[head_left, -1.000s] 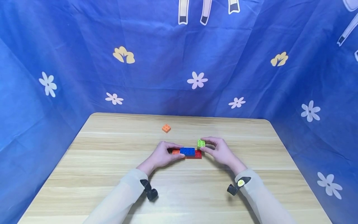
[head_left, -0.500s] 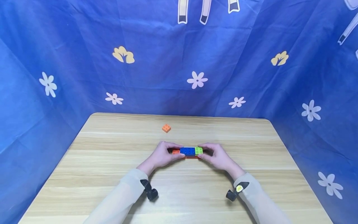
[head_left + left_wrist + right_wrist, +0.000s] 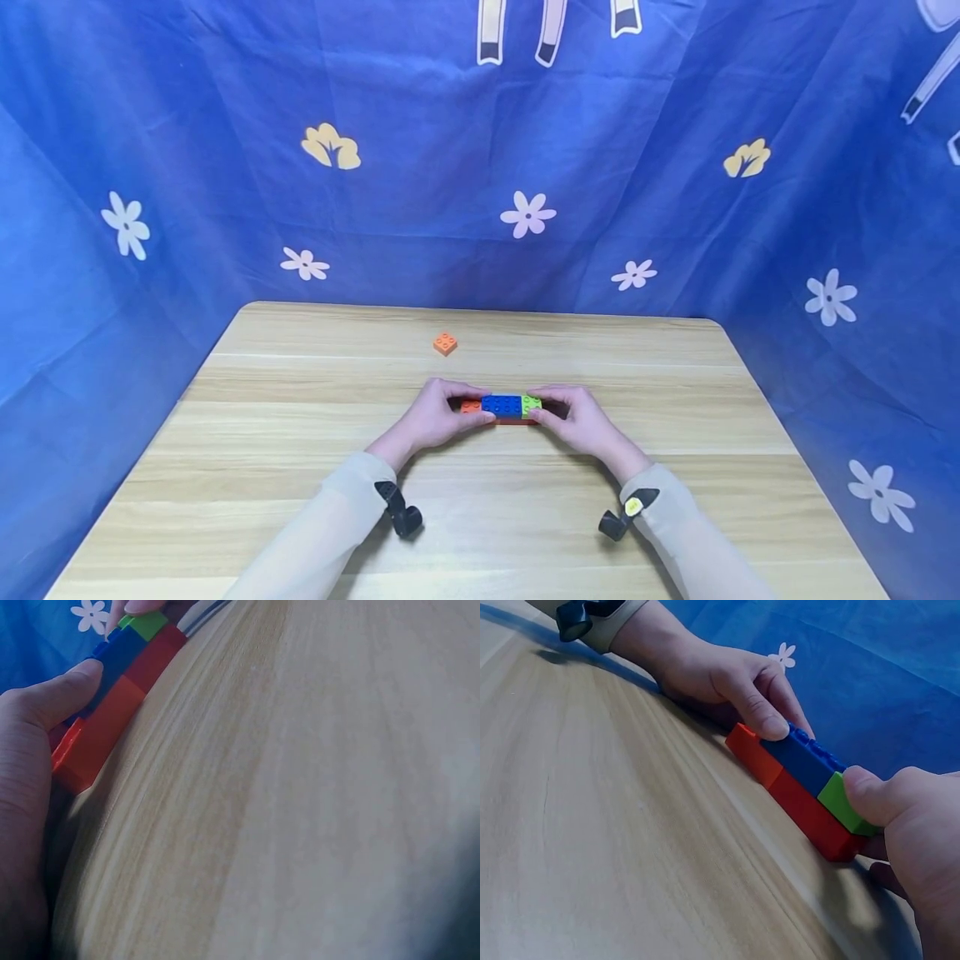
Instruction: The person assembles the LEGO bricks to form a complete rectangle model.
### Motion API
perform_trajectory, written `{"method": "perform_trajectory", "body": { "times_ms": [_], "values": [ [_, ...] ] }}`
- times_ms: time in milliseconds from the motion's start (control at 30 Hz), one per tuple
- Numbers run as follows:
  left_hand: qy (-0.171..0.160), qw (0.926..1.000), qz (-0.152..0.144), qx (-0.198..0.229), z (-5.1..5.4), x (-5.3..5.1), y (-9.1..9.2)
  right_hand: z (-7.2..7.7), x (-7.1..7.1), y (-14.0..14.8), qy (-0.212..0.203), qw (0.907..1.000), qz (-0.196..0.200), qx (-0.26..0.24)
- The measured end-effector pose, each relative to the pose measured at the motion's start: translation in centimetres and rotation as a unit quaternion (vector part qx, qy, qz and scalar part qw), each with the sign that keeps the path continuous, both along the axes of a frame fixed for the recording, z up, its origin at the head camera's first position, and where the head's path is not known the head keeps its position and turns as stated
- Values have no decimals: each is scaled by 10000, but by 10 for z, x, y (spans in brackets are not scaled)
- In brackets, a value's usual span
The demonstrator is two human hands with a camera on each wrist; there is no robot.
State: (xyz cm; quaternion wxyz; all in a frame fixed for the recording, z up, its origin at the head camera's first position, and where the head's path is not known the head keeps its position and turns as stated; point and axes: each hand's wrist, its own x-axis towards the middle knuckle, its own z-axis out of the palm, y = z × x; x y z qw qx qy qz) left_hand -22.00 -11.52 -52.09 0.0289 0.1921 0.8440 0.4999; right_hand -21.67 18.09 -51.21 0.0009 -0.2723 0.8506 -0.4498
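Observation:
A low stack of toy bricks lies on the table between both hands. Its bottom layer is an orange brick [image 3: 753,754] on the left and a red brick [image 3: 815,815] on the right. On top, a blue brick [image 3: 502,406] spans their joint, and a small lime-green brick [image 3: 843,804] sits flush beside it over the red one. The left hand [image 3: 433,414] pinches the blue brick between thumb and fingers at its left end. With thumb in front and fingers behind, the right hand [image 3: 589,420] pinches the green brick. Fingers partly hide both stack ends.
A separate small orange square brick [image 3: 445,344] lies farther back on the wooden table [image 3: 300,375]. A blue patterned cloth [image 3: 420,167] hangs around the back and sides. Each wrist wears a black camera.
The right hand has lowered the green brick onto the red brick's right end, beside the blue one, and still grips it. The left hand has stayed in place.

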Motion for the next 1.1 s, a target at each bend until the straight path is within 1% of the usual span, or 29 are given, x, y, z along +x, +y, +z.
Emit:
{"method": "perform_trajectory", "body": {
  "times_ms": [100, 300, 433, 533, 733, 867, 933, 1000, 1100],
  "values": [
    [8, 10000, -6, 22, 0, 1, -1, -1, 0, -2, 26, 10000, -25, -8],
    [-27, 10000, 11, 63, 0, 1, -1, -3, -2, -3, 176, 9998, -79, 91],
    [-75, 9999, -15, 128, 1, 2, -1, -6, -4, -3, 276, 9996, -34, 80],
    [-70, 9999, -8, 84, 1, 2, 0, -6, -4, -2, 365, 9993, 13, 39],
    [20, 10000, -35, 7, 2, 0, 1, -6, -5, 0, 342, 9994, -16, 90],
    [74, 9999, -68, -140, 5, -1, 0, -3, -5, 0, 355, 9992, -25, 183],
    [40, 9998, -108, -173, 7, -1, -1, -3, -4, 0, 382, 9990, -6, 226],
    [-18, 9997, -211, -157, 7, -2, -2, -3, -4, -1, 398, 9989, -3, 261],
    [-175, 9991, -379, -42, 10, -4, -7, -4, -3, -1, 443, 9987, 12, 242]
  ]
}}
